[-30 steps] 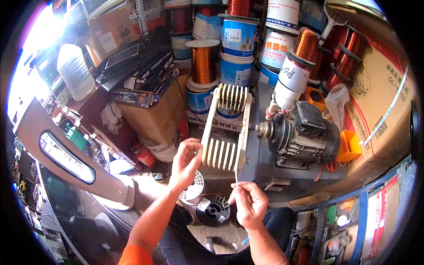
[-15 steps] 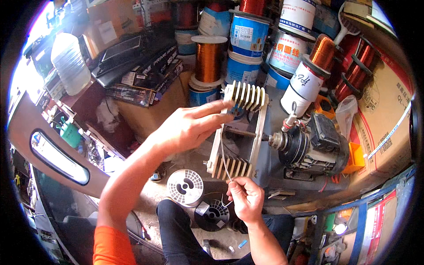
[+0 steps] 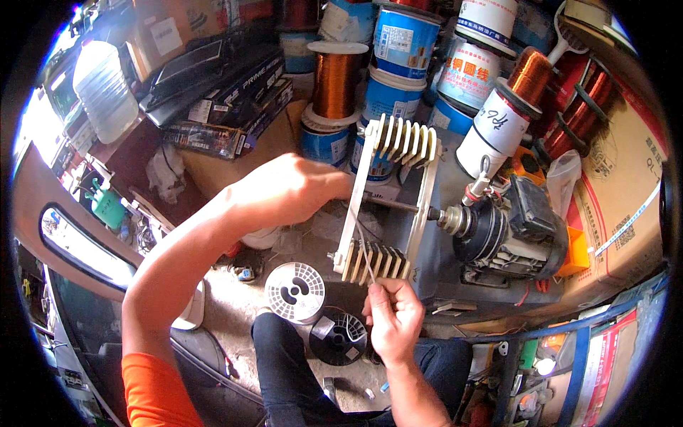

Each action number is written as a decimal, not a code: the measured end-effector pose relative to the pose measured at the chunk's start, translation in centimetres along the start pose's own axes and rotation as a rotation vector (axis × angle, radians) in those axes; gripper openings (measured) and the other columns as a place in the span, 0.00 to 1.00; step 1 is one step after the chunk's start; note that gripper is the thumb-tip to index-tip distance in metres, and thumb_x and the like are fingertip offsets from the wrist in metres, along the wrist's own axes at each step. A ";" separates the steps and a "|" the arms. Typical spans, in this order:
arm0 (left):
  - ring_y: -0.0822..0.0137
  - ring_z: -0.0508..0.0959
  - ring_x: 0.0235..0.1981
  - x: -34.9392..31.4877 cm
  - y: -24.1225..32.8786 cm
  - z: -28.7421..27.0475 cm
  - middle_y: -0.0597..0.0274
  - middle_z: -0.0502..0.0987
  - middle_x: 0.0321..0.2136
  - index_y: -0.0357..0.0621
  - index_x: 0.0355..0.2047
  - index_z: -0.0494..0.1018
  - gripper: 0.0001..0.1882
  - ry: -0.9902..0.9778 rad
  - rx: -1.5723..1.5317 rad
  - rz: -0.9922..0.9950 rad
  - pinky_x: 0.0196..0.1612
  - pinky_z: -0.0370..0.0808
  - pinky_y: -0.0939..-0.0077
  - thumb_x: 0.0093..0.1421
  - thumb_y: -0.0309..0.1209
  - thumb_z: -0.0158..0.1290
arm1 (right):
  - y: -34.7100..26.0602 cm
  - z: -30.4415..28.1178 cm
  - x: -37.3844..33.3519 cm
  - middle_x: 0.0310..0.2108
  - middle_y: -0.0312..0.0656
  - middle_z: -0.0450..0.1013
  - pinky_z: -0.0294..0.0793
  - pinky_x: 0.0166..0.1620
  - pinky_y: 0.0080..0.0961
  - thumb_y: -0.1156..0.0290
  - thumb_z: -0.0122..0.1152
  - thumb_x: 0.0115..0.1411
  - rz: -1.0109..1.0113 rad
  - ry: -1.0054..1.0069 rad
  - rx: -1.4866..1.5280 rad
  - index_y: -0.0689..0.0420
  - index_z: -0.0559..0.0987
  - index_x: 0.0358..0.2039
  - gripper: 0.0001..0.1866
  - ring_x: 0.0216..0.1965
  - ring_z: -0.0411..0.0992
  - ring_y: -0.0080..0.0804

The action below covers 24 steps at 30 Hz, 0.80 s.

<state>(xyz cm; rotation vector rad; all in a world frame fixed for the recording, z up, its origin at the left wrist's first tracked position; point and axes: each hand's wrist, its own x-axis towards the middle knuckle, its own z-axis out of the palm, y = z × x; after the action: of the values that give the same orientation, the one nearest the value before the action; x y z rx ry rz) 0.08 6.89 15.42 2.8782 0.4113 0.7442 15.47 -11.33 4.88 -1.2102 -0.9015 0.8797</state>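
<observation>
A winding frame with two rows of pale slotted formers sits on a shaft in front of me. Its upper formers are at the far end and its lower formers at the near end. My right hand is closed in a pinch on a thin whitish wire, just below the lower formers. From there the wire runs up along the frame's left side. My left hand is beside the frame's left bar, fingers pointing at it; they are blurred and partly hidden, so their grip is unclear.
A dark motor is coupled to the shaft on the right. Below the frame are a white spool and a black spool. Copper wire reels and blue tubs stand behind. Cardboard leans at the right.
My left hand has drawn back slightly left, its fingers no longer stretched over the frame's upper left part. The right hand keeps its pinch on the wire. The whole view has shifted a little.
</observation>
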 end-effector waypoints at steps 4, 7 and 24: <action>0.52 0.78 0.27 2.7 -2.6 0.5 0.53 0.76 0.23 0.40 0.31 0.71 0.04 0.218 0.093 -0.123 0.29 0.75 0.65 0.54 0.24 0.51 | 2.7 2.2 -2.5 0.16 0.34 0.68 0.59 0.18 0.13 0.73 0.54 0.61 0.092 0.034 0.182 0.61 0.72 0.32 0.04 0.14 0.61 0.16; 0.54 0.79 0.26 4.6 -4.5 1.3 0.53 0.77 0.22 0.40 0.31 0.71 0.03 0.318 0.160 -0.105 0.28 0.75 0.65 0.56 0.25 0.50 | 4.8 3.1 -2.5 0.17 0.35 0.66 0.58 0.19 0.17 0.73 0.53 0.61 0.218 0.083 0.324 0.61 0.72 0.33 0.04 0.16 0.59 0.18; 0.58 0.81 0.32 6.8 -8.3 4.0 0.49 0.78 0.27 0.35 0.32 0.72 0.05 0.444 -0.075 -0.316 0.34 0.76 0.71 0.55 0.22 0.51 | 5.4 2.6 -0.4 0.16 0.33 0.59 0.55 0.22 0.22 0.72 0.54 0.59 0.418 -0.028 0.645 0.56 0.67 0.31 0.05 0.16 0.54 0.20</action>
<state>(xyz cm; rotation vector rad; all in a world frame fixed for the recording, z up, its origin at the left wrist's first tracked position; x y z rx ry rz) 5.93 16.54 13.37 2.4742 0.8425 1.2979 12.52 -10.00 -0.14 -0.8210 -0.3270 1.3944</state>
